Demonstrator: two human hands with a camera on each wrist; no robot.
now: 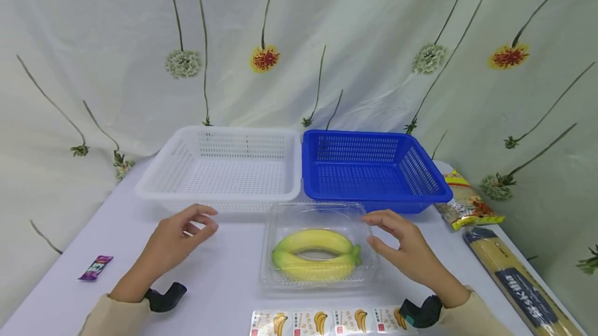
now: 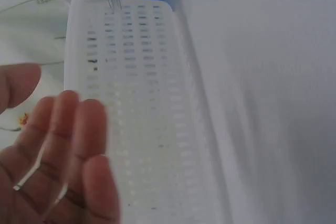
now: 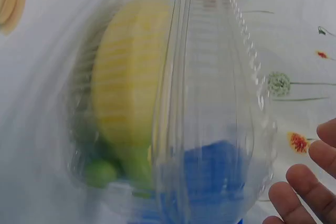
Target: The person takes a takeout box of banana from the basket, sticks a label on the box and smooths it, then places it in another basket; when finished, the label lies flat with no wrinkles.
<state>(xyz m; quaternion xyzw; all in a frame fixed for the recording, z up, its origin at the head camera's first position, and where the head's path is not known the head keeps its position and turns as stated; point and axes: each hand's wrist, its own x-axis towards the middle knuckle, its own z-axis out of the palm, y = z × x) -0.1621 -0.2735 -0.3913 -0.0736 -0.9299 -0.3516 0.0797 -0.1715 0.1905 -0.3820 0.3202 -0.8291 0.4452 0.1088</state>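
Two yellow bananas with green ends lie in a clear plastic clamshell box at the table's middle. My right hand is at the box's right edge, fingers loosely bent; whether the fingertips touch it, I cannot tell. In the right wrist view, the bananas show through the plastic, and the fingers are beside the box. To the left of the box, my left hand hovers with relaxed fingers and holds nothing. The left wrist view shows its fingers loosely bent before the white basket.
Behind the box stand the white basket and a blue basket. A strip of banana labels lies in front. On the right are a snack bag and a long noodle pack; a purple wrapped sweet lies left.
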